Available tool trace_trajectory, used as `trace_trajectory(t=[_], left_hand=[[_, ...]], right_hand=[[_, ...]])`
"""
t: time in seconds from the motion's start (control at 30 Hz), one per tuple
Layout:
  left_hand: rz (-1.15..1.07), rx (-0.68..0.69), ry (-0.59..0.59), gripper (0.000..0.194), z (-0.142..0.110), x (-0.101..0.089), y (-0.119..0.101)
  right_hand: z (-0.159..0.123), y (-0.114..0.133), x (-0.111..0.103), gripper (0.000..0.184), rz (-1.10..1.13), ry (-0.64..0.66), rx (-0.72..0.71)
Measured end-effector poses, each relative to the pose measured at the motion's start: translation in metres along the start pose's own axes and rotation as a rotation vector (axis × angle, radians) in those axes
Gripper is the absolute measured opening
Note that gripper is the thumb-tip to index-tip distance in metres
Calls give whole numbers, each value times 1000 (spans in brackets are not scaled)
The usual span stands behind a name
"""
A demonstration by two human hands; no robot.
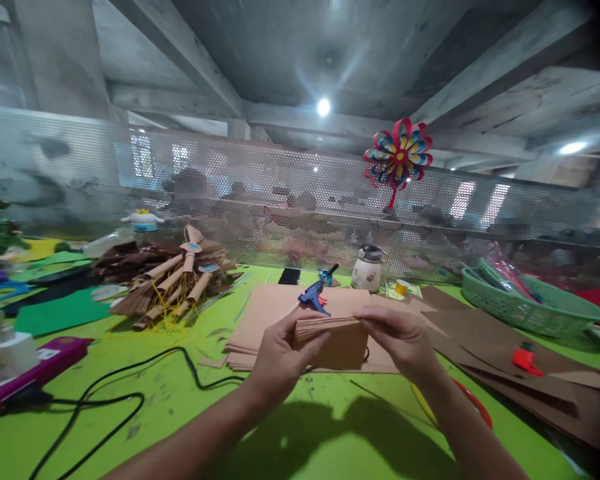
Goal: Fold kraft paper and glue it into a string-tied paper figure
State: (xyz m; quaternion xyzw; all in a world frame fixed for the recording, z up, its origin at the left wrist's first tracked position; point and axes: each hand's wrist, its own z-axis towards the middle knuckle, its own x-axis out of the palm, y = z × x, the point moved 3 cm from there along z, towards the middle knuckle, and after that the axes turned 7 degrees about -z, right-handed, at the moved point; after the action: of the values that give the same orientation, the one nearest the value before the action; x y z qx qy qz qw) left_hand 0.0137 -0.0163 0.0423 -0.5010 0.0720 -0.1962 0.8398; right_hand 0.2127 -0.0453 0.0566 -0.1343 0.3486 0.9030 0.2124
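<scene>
Right, both hands are up over the green desk [180,427]: my left hand [279,353] and right hand [397,333] each have a thumb-and-finger grip pinching one end of the folded brown paper [337,343], just in front of the blue glue gun [314,297].

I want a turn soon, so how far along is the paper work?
Some looks done: the brown paper bundle with yellow strings lies at the left. The left hand and right hand hold a layered paper stack. The flat tan sheets under the blue glue gun and darker brown sheets at the right may be left to use.
</scene>
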Motion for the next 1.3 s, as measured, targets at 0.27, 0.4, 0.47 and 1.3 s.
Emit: trace_trajectory(t=[0.27,0.4,0.47,1.3], left_hand=[[6,72,64,19,-2,-4,-14],[-4,86,163,22,-2,-5,-19],[17,118,173,20,-1,-6,-22],[-9,-161,32,28,8,-12,6]], right_hand=[[-1,21,-2,26,34,36,-105],[-2,25,-3,30,45,82,-165],[-2,25,-3,32,24,87,-178],[1,8,2,19,-93,183,49]])
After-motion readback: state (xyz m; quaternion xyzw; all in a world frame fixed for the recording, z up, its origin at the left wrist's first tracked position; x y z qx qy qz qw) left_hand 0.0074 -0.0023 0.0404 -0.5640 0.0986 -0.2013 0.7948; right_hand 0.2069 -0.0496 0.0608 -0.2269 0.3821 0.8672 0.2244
